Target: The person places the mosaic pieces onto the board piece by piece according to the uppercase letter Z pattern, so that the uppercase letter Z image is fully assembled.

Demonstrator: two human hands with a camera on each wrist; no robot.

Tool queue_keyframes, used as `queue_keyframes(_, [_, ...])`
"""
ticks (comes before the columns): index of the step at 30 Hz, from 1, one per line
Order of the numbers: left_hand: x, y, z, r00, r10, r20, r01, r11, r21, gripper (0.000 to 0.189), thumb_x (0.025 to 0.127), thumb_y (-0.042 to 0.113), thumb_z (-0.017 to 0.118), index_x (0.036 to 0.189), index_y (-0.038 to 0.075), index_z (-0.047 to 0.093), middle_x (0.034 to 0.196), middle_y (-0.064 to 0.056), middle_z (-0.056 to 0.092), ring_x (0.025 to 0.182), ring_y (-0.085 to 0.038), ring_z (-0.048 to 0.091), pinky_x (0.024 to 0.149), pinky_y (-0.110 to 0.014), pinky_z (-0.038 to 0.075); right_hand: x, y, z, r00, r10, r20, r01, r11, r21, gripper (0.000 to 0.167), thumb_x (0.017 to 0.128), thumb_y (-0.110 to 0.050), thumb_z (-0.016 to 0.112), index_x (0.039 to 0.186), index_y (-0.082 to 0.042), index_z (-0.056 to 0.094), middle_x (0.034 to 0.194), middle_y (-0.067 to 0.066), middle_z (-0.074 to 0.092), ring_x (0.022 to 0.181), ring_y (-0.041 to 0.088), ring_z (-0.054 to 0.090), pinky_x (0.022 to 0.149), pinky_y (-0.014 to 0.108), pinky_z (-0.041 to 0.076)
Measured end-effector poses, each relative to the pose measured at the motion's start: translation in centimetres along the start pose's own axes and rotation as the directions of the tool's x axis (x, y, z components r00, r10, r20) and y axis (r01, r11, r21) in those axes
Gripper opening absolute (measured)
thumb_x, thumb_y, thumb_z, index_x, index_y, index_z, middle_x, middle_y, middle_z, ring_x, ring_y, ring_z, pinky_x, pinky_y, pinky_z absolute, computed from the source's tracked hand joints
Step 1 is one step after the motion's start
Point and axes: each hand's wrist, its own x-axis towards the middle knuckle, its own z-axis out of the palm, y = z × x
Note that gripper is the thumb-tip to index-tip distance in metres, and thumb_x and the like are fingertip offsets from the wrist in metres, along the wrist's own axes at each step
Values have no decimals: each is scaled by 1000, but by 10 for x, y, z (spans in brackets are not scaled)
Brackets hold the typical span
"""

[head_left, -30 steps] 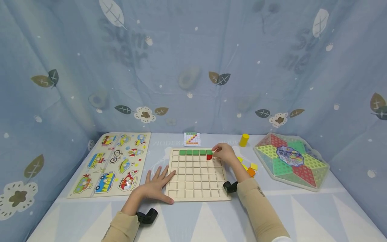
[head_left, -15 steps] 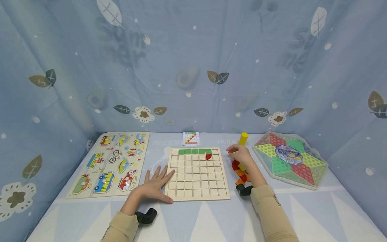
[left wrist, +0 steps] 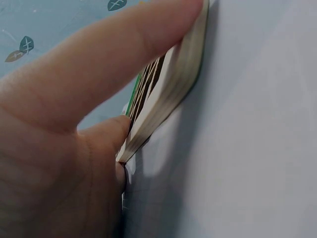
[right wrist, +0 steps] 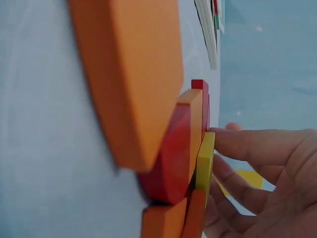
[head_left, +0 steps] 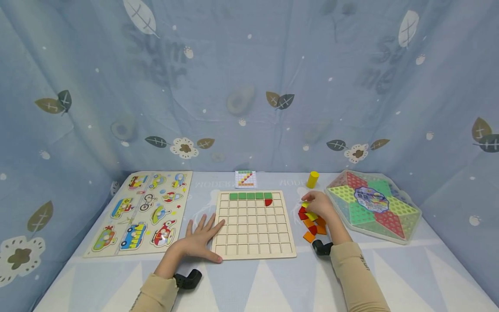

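A wooden grid board (head_left: 253, 234) lies in the middle of the table, with a row of green square tiles (head_left: 251, 196) along its top and a red quarter-circle tile (head_left: 268, 202) just under the row's right end. My left hand (head_left: 200, 240) is spread at the board's left edge, its thumb by the lower left corner; the left wrist view shows that thumb (left wrist: 114, 52) across the edge. My right hand (head_left: 320, 206) reaches down over a pile of loose tiles (head_left: 312, 223) in red, yellow and orange. In the right wrist view its thumb (right wrist: 257, 145) is right at a yellow tile (right wrist: 205, 161).
A small pattern card (head_left: 246, 179) lies behind the board. To its right stands a yellow cylinder (head_left: 312, 180). A vehicle puzzle board (head_left: 144, 208) occupies the left side, a hexagonal box of coloured pegboard (head_left: 372, 203) the right. A blue patterned curtain (head_left: 241, 86) hangs behind.
My right hand has left the red quarter-circle tile on the board and moved right to the tile pile. The left hand has stayed at the board's edge.
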Motion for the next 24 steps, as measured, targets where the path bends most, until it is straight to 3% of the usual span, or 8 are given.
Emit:
queue_keyframes(9, [0, 0, 0, 1000, -3, 2, 3, 1000, -11, 109, 65, 56, 74, 148, 14, 19, 153, -20, -1, 137, -44, -11, 100, -66, -15, 4, -2, 1, 1000, -20, -2, 19, 998, -55, 31, 79, 5, 63, 108, -5, 61, 113, 20, 55, 88, 29, 53, 78, 35, 53])
queue_keyframes(15, [1, 0, 2, 1000, -20, 4, 20, 1000, 10, 110, 64, 58, 74, 148, 14, 19, 154, -19, -2, 138, -42, -11, 101, -66, -14, 4, -7, 0, 999, -3, -47, 5, 999, 49, 36, 81, 2, 62, 115, -5, 54, 106, 17, 55, 86, 28, 55, 76, 33, 52])
queue_keyframes(20, [2, -1, 2, 1000, -29, 4, 28, 1000, 12, 111, 63, 59, 74, 148, 15, 19, 154, -18, -2, 138, -42, -11, 101, -66, -15, 3, -18, 3, 994, -79, -80, 88, 989, 116, 31, 84, -6, 65, 113, 1, 58, 104, 19, 57, 88, 28, 56, 77, 33, 51])
queue_keyframes(24, [2, -1, 2, 999, -32, 6, 31, 999, 9, 110, 63, 59, 74, 148, 15, 19, 154, -18, -2, 138, -42, -11, 101, -65, -15, 7, -27, 11, 989, -116, -94, 131, 977, 167, 30, 81, -9, 69, 109, 2, 63, 96, 16, 61, 74, 21, 54, 68, 29, 50])
